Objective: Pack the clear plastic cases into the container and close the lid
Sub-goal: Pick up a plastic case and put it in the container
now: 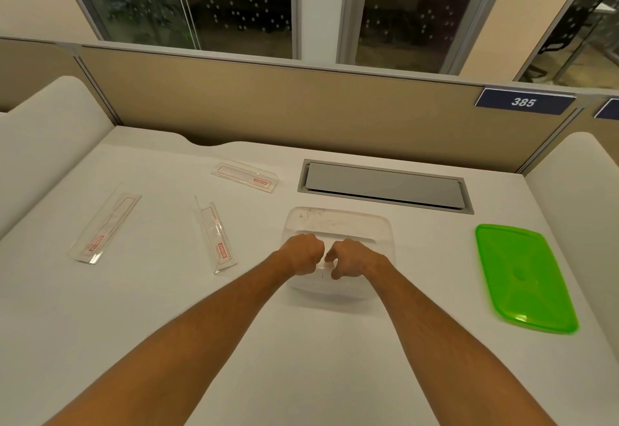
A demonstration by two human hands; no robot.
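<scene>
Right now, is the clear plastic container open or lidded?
Open: the clear plastic container has no lid; the green plastic lid lies apart on the white table.

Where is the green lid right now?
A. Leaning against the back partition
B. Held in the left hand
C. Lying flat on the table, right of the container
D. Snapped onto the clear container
C: the green lid lies flat on the table, apart from the clear container, where both hands are.

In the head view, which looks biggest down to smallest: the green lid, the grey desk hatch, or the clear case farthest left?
1. Grey desk hatch
2. Green lid, nearer the camera, so unsure
3. Leftmost clear case
</scene>
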